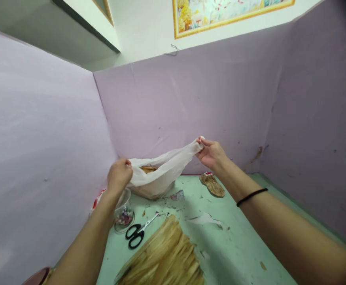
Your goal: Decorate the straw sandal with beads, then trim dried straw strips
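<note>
My left hand [120,175] and right hand [211,153] are gripping a plastic bag [165,174] of dried leaves [148,169]; a cup [126,200] is holding beads [123,217].

The thin, translucent plastic bag [161,177] is milky white, with a golden-brown dried leaf [148,169] showing inside it. A fanned bundle of dried husks [167,253] is straw yellow, streaked lengthwise with darker brown. The metal scissors [143,228] pair black handles with silver blades. Small beads [124,217] in a clear plastic cup [125,198] mix pink, dark red, white and dark tones. A tan coiled-fibre sole [213,187] carries red and white at its tip. The table [244,245] is pale mint green, speckled with dark scraps; the flat panels [196,99] around it are plain lilac.
</note>
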`<state>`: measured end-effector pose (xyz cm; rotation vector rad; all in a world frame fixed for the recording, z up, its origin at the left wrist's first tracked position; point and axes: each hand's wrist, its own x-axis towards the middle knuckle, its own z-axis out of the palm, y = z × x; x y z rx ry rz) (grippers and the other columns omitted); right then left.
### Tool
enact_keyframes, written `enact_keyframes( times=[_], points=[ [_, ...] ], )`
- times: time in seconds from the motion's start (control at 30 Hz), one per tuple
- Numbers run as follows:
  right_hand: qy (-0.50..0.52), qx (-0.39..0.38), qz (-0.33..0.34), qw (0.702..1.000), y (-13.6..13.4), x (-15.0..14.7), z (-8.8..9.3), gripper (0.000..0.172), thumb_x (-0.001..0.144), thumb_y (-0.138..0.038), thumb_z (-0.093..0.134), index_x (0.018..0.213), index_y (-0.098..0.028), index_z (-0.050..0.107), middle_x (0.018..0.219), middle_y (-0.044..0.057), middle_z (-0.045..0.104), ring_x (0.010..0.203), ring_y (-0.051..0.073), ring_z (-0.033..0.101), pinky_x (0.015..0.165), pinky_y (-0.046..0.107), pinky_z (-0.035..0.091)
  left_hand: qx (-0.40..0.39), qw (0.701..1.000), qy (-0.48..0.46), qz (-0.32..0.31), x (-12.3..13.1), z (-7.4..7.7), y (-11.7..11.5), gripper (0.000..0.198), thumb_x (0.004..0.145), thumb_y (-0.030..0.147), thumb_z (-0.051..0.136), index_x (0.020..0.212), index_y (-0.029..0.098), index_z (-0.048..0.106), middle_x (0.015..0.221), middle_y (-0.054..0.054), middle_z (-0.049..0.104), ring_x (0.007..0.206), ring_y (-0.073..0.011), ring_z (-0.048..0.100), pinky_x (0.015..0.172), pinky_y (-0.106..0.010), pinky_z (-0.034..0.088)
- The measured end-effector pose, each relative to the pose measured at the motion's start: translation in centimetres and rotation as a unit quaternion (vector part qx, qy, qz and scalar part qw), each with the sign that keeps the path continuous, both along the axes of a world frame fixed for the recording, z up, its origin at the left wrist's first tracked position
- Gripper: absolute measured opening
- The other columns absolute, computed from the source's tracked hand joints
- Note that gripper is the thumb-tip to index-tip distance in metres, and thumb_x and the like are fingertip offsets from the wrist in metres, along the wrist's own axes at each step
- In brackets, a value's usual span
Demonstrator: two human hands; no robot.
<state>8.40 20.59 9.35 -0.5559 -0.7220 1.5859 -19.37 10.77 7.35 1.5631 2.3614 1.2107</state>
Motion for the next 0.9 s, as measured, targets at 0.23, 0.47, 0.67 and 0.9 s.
enact_keyframes(
  times=[0.23,0.47,0.67,0.9],
  points=[
    [-0.071,0.063,0.194,0.976,-2.9,-4.2,-1.5,0.029,0.078,-0.011,0.033,0.079,-0.011,0.062,0.076,0.008,0.065,0.038,0.005,0.041,0.031,0.016,0.031,0.116,0.943,-0.302,-0.078,0.1,3.3,0.8,0.032,0.085,0.03,0.052,0.114,0.016,0.051,0.113,-0.008,0.057,0.092,-0.0197,0.059,0.077,-0.04,0.05],
    [-0.243,0.126,0.284,0.919,-4.0,-11.0,-0.1,0.044,0.063,0.0,0.047,0.102,-0.017,0.058,0.081,0.004,0.066,0.046,0.007,0.057,0.028,0.012,0.018,0.112,0.894,-0.409,-0.145,1.5,2.7,1.1,0.032,0.085,0.03,0.052,0.114,0.016,0.052,0.112,-0.008,0.057,0.091,-0.0195,0.059,0.076,-0.04,0.05],
    [-0.379,0.149,0.302,0.862,-4.3,-11.5,1.4,0.018,0.084,-0.017,0.054,0.1,-0.013,0.058,0.088,0.004,0.063,0.066,0.012,0.061,0.05,0.022,0.048,0.131,0.883,-0.424,-0.151,2.8,3.0,1.1,0.029,0.085,0.028,0.052,0.111,0.015,0.052,0.105,-0.007,0.059,0.084,-0.0171,0.06,0.071,-0.036,0.052],
    [-0.465,0.167,0.165,0.853,-3.1,-11.5,1.0,0.03,0.086,-0.029,0.052,0.113,-0.017,0.053,0.114,0.008,0.056,0.094,0.021,0.058,0.078,0.041,0.05,0.185,0.898,-0.365,-0.16,3.4,2.2,0.1,0.012,0.072,0.01,0.056,0.082,0.014,0.051,0.073,-0.004,0.065,0.06,-0.0118,0.063,0.066,-0.029,0.053]
  ],
)
